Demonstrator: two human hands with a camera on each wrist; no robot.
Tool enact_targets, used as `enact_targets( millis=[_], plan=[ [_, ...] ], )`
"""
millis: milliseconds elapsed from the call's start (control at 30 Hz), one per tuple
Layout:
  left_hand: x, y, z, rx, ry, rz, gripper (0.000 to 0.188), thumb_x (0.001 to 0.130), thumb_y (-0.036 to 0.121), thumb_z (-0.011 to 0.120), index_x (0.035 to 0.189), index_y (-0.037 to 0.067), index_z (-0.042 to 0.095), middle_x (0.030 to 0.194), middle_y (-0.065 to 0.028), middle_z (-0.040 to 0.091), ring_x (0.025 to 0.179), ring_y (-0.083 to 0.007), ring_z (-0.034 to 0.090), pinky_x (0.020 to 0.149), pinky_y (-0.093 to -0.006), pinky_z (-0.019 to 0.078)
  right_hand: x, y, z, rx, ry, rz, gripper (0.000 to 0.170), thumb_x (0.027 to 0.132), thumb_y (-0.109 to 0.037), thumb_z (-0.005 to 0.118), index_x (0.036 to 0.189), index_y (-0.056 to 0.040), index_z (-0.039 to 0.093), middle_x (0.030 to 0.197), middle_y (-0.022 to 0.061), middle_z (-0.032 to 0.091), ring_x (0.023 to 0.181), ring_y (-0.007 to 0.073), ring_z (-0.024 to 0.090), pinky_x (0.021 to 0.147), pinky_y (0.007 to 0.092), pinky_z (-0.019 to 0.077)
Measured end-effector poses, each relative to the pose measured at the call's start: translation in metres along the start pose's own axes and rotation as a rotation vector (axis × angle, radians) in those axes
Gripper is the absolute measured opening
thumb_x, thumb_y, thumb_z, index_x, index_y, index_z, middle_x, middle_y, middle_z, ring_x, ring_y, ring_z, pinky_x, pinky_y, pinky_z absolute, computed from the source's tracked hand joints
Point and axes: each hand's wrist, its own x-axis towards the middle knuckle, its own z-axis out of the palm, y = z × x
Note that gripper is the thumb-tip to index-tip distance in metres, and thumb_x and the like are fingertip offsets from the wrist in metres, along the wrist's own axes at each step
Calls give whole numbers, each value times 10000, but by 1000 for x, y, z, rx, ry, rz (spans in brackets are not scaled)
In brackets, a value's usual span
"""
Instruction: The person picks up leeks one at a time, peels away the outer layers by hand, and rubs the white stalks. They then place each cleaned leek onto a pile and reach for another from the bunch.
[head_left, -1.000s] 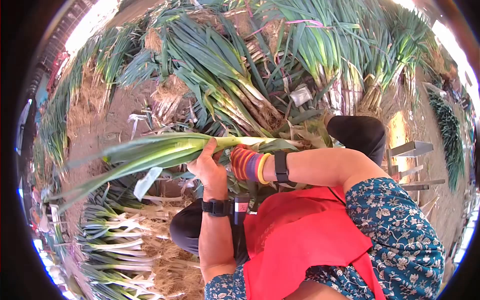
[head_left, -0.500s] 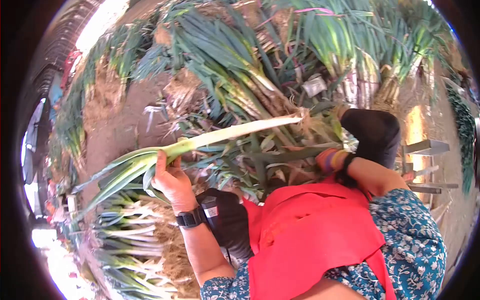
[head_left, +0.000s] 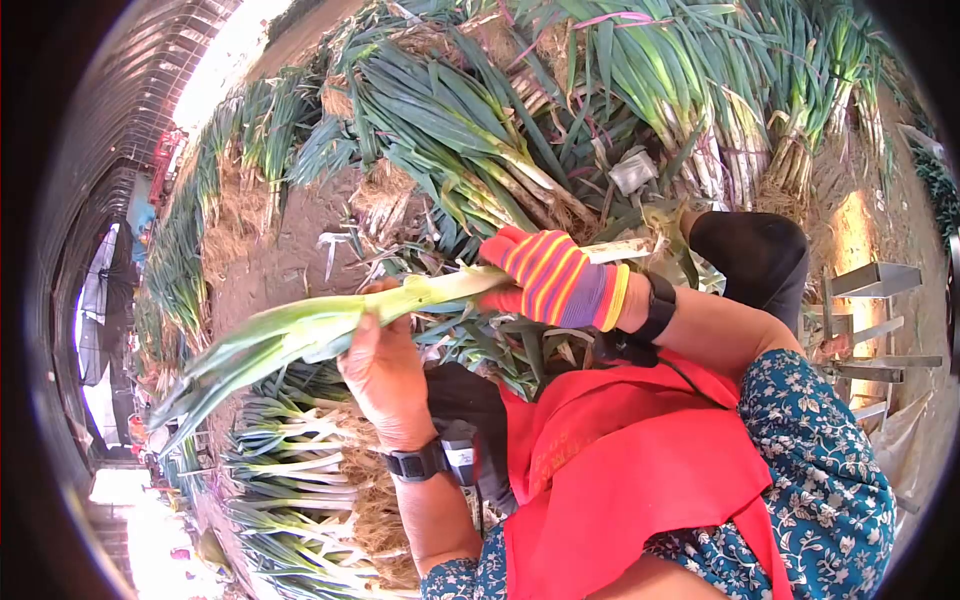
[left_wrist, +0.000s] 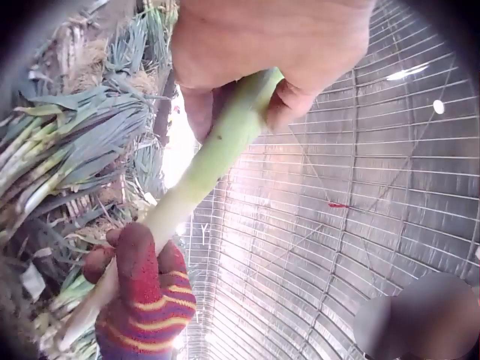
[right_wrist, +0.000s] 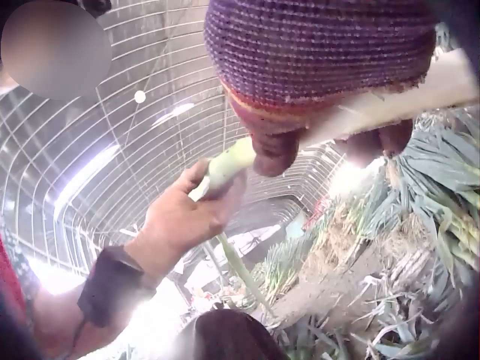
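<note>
A leek (head_left: 432,290) lies slantwise across both hands in the head view, green leaves to the left and pale root end to the right. My bare left hand (head_left: 384,377) grips it where the leaves begin, thumb and fingers on either side in the left wrist view. On my right hand (head_left: 553,278) is a striped knitted glove. Its fingers close around the white shank, and the root end sticks out past the little-finger side. In the right wrist view the gloved hand (right_wrist: 322,67) covers part of the shank.
Trimmed-looking leeks (head_left: 300,470) lie in a row at lower left, roots toward my knee. Tied leek bundles (head_left: 470,130) fill the ground ahead. Loose leaves (head_left: 490,345) cover the ground below my hands. A metal stool-like frame (head_left: 875,280) stands at right.
The right hand first worked beside the left, swung away toward the right knee, and now holds the leek's shank. The left hand keeps its grip, and the shank now shows paler.
</note>
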Motion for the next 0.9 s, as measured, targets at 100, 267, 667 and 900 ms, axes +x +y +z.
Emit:
enact_targets(
  millis=[100, 267, 667, 900],
  plan=[
    [-20, -18, 16, -47, -12, -166, 279, 810, 86, 653, 1063, 3, 570, 1001, -146, 624, 949, -272, 600, 880, -431, 474, -5, -7, 3, 54, 27, -32, 417, 694, -299, 742, 956, -24, 569, 786, 146, 581, 668, 353, 581, 539, 406, 458],
    [-27, -32, 12, -65, -39, -232, 263, 793, 5, 628, 1042, 33, 551, 991, -173, 618, 975, -294, 595, 885, -439, 474, -9, 1, 5, 401, -217, 238, 388, 826, -351, 633, 1004, -6, 626, 839, 199, 617, 792, 329, 604, 676, 371, 483],
    [-35, -29, 1, 43, -32, -178, 272, 755, -61, 632, 1001, 9, 541, 988, -185, 629, 966, -321, 616, 845, -421, 517, -45, 55, 25, -142, -143, 201, 130, 666, -169, 639, 689, -73, 555, 595, 123, 550, 596, 340, 575, 514, 403, 451],
    [-34, 6, -26, 72, 12, -132, 248, 778, -46, 628, 1004, 8, 542, 983, -176, 626, 974, -331, 615, 840, -420, 531, -148, 177, -19, -675, -444, 626, 217, 678, -274, 627, 774, -83, 591, 693, 144, 622, 686, 348, 615, 596, 438, 489]
  ],
)
